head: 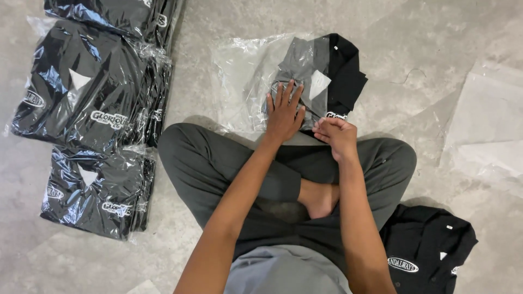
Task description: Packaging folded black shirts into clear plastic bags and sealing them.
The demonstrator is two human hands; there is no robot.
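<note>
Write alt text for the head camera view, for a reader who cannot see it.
A person sits cross-legged on a grey floor, left hand pressed flat on a folded black shirt partly inside a clear plastic bag, right hand pinching the bag's near edge. Stacks of bagged black shirts lie to the left, an unbagged black shirt at lower right.

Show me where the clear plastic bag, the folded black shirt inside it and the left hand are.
clear plastic bag [239,81], head view, empty left part
folded black shirt [346,71], head view, uncovered collar end
left hand [283,114], head view, back of hand

Left hand [284,111]: centre frame, palm down, fingers spread flat. Right hand [338,135]: just right of it, fingers curled closed. Both forearms extended upward.
</note>
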